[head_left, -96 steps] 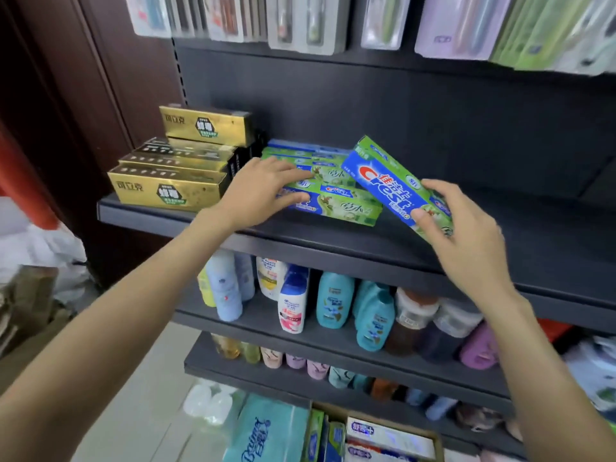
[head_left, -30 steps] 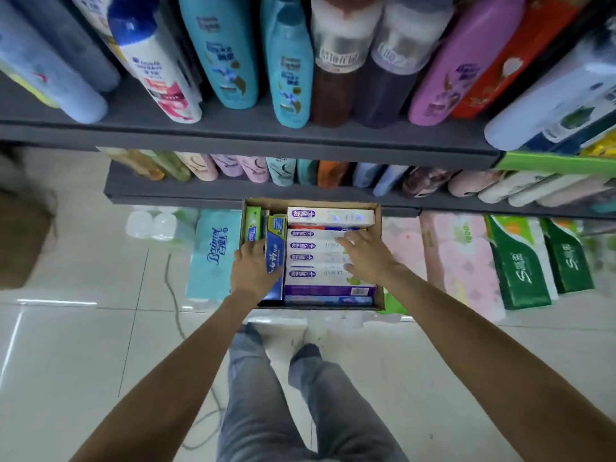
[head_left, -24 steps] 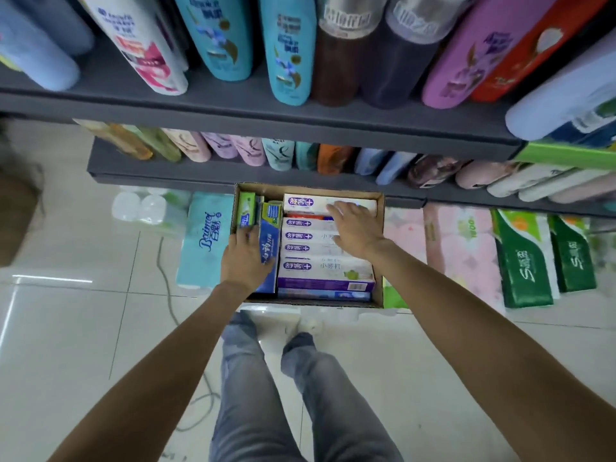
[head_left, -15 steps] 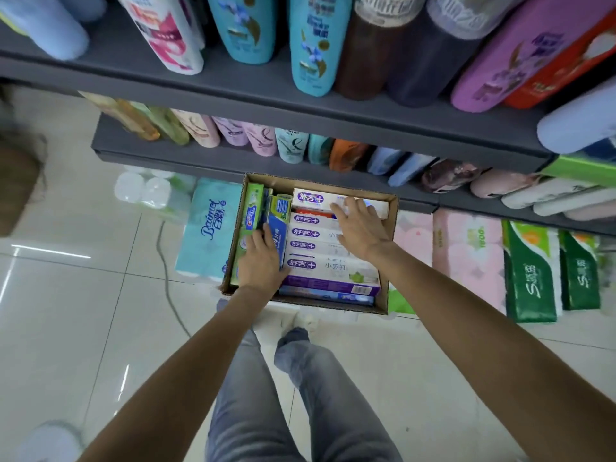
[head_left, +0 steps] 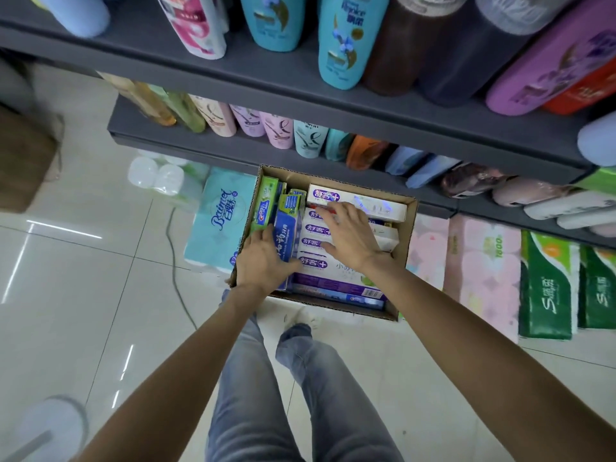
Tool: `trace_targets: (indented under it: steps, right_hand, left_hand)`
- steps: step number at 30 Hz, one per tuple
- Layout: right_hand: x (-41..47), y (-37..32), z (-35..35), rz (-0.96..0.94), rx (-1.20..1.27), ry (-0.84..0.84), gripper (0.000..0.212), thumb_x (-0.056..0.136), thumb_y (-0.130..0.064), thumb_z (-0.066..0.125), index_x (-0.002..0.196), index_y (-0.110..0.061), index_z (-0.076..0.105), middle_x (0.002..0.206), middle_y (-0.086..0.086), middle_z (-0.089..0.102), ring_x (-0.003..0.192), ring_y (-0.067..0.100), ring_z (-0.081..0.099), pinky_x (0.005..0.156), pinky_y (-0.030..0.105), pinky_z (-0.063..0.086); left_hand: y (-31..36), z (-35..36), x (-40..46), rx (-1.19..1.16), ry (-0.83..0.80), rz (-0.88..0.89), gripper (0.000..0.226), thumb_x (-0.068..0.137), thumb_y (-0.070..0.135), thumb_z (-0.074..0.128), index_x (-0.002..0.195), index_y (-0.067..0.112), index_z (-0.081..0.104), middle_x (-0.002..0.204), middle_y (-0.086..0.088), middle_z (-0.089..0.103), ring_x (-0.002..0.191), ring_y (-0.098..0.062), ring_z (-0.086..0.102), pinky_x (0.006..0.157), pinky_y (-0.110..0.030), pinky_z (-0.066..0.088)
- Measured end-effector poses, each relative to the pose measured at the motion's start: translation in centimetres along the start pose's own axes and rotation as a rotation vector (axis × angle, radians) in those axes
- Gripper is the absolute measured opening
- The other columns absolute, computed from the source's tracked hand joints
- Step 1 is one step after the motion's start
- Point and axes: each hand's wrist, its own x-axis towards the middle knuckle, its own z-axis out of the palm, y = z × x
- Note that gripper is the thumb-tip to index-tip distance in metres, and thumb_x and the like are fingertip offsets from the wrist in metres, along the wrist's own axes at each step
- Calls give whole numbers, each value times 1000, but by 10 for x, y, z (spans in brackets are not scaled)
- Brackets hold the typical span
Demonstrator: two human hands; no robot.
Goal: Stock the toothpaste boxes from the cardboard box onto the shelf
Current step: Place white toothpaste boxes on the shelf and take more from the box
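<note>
An open cardboard box (head_left: 407,242) sits on the floor under the lowest shelf. It holds several purple-and-white toothpaste boxes (head_left: 336,283) lying flat in a stack, a green toothpaste box (head_left: 265,205) on edge at the left, and a blue toothpaste box (head_left: 285,235) beside it. My left hand (head_left: 261,263) grips the blue box, with fingers on its left side and thumb on its right. My right hand (head_left: 350,235) rests on the purple-and-white stack, its fingers spread and fairly straight, pointing left. The toothpaste shelf is out of view.
Two grey shelves (head_left: 300,91) of shampoo bottles overhang the box. A teal tissue pack (head_left: 221,216) lies left of it, and pink packs (head_left: 480,261) and green packs (head_left: 546,288) lie to the right. My legs (head_left: 273,378) stand on the tiled floor, with a cable (head_left: 173,261) nearby.
I looked down from the toothpaste shelf to the floor box. In the last second my right hand slid from the far box onto the stack's left side, while my left hand closed round the blue box.
</note>
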Motion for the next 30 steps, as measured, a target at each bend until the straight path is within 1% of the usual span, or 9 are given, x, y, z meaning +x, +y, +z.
trace_targets:
  steps: [2, 5, 9, 12, 15, 21, 24, 28, 30]
  right_hand:
    - [0, 2, 1, 9, -19, 22, 65, 84, -31, 64, 139, -14, 36, 140, 9, 39, 128, 30, 35, 104, 43, 30]
    - [-6, 14, 5, 58, -129, -28, 51, 88, -29, 58, 132, -8, 41, 132, 11, 47, 121, 28, 42, 103, 39, 32]
    - [-14, 26, 15, 201, -69, -97, 58, 88, -36, 59, 134, -8, 37, 131, 12, 49, 123, 28, 44, 102, 39, 35]
    - [-15, 30, 12, 182, -82, -69, 47, 88, -31, 59, 128, -10, 42, 123, 12, 54, 116, 29, 49, 97, 38, 37]
    - [-19, 35, 7, 146, -111, -40, 47, 87, -32, 61, 127, -15, 44, 121, 10, 56, 113, 28, 51, 97, 38, 36]
    - [-28, 35, 2, 170, -13, -9, 49, 86, -35, 63, 129, -17, 45, 124, 9, 54, 116, 28, 49, 97, 40, 40]
    - [-31, 36, -2, 182, 36, 0, 49, 87, -34, 61, 130, -17, 45, 126, 8, 53, 116, 27, 48, 94, 38, 43]
    - [-38, 31, -20, 169, 93, 39, 46, 89, -36, 59, 128, -15, 45, 124, 8, 58, 112, 28, 52, 95, 37, 38]
    - [-47, 27, -33, 180, 107, 59, 45, 89, -36, 58, 126, -15, 45, 116, 10, 63, 106, 30, 58, 94, 36, 39]
  left_hand:
    - [0, -4, -5, -88, 20, -25, 80, 72, 46, 72, 134, 10, 38, 128, -11, 48, 108, -30, 54, 85, -40, 46]
    - [-2, -6, -10, -122, -2, -38, 82, 73, 43, 72, 137, 11, 33, 128, -12, 45, 104, -33, 56, 84, -42, 47]
    - [0, -9, -3, -23, -61, -53, 90, 75, 47, 69, 143, 12, 21, 134, -11, 37, 108, -32, 54, 85, -44, 47]
    - [6, -4, 0, 93, -93, -24, 92, 77, 51, 65, 144, 12, 17, 140, -10, 29, 112, -29, 53, 86, -42, 48]
    - [11, 2, 1, 199, -106, -19, 92, 81, 54, 60, 145, 9, 13, 138, -10, 27, 110, -29, 54, 82, -40, 49]
    - [15, 1, 5, 211, -96, -10, 78, 86, 45, 58, 141, 6, 21, 134, -14, 34, 104, -30, 59, 80, -39, 49]
    - [5, -6, 6, -25, -109, -60, 65, 83, 40, 63, 134, 9, 35, 130, -12, 43, 102, -34, 59, 85, -43, 49]
    - [-2, -25, -8, -758, -190, -195, 38, 85, 16, 65, 120, 12, 52, 102, 4, 61, 94, -20, 63, 80, -36, 52]
    - [-4, -38, -18, -992, -220, -244, 40, 85, 7, 62, 122, 14, 52, 108, -1, 61, 101, -24, 63, 84, -40, 53]
